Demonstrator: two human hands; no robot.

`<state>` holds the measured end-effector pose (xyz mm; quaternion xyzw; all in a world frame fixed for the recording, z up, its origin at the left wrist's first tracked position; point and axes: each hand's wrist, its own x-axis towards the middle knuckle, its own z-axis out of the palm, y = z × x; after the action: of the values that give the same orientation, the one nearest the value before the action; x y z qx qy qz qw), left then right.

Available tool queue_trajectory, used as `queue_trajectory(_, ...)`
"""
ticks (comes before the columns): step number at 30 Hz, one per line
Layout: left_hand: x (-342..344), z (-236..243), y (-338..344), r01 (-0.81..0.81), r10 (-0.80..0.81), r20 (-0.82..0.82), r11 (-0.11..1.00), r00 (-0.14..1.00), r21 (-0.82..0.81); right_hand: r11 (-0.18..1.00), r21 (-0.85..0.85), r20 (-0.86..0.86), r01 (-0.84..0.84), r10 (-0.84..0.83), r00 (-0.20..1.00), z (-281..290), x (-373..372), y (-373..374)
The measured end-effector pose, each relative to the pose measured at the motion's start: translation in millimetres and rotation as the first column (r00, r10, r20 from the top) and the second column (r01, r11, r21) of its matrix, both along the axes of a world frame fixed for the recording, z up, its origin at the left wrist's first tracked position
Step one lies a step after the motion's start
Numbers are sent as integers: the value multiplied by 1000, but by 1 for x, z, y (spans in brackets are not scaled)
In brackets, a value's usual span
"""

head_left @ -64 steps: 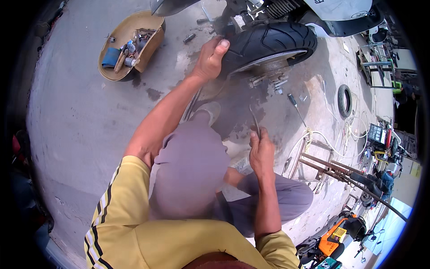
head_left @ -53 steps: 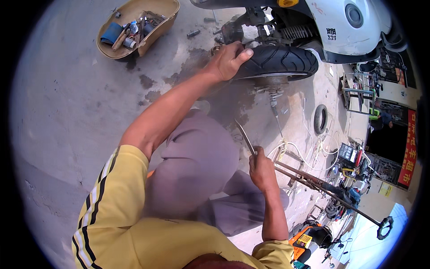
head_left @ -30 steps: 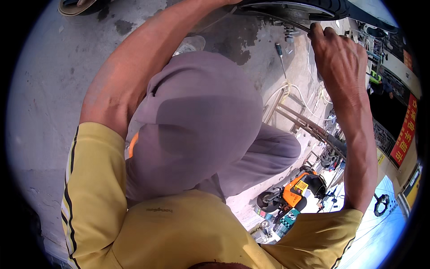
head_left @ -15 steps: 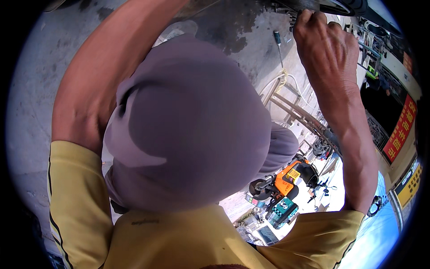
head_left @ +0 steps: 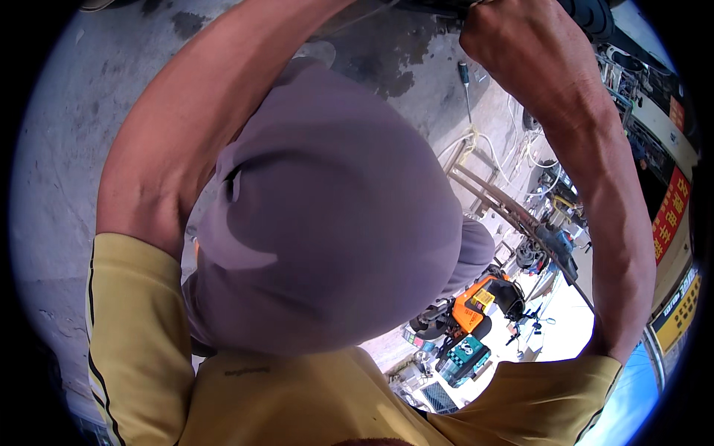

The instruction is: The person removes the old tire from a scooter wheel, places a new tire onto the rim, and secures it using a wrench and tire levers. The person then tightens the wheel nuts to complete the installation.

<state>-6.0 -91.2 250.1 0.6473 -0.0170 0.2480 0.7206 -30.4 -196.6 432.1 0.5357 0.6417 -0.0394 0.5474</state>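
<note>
At the top edge, my right hand (head_left: 513,33) is bent at the knuckles and looks closed. Its fingertips, and whatever they grip, are cut off by the frame. Right beside it is a black tyre (head_left: 587,18), of which only part of the tread shows. My left forearm (head_left: 245,59) reaches up past the top edge, so the left hand is out of the picture. Dark parts close to the right hand are too cropped to name.
My knee in mauve trousers (head_left: 342,201) fills the middle. A screwdriver (head_left: 465,82) lies on the stained concrete floor (head_left: 74,149). To the right stand a metal frame (head_left: 498,197) with a white hose (head_left: 487,145), and an orange scooter (head_left: 470,308) with a green box (head_left: 462,359).
Both forearms have moved up and to the right. My right hand now lies partly beyond the top edge, and less of the wheel shows. The view has shifted slightly.
</note>
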Motion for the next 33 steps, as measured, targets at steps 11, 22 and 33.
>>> queue_trajectory(11,4,1,-11,-26,27,-19,999,999,46,995,-37,-6,-89,89,996,5,11,-18)
queue_trajectory(22,6,4,-11,8,-5,-54,998,999,61,997,24,-20,-69,69,997,-13,22,-37)
queue_trajectory(33,-2,11,-14,51,-51,-19,999,999,12,999,29,64,45,-47,997,-31,12,-27)
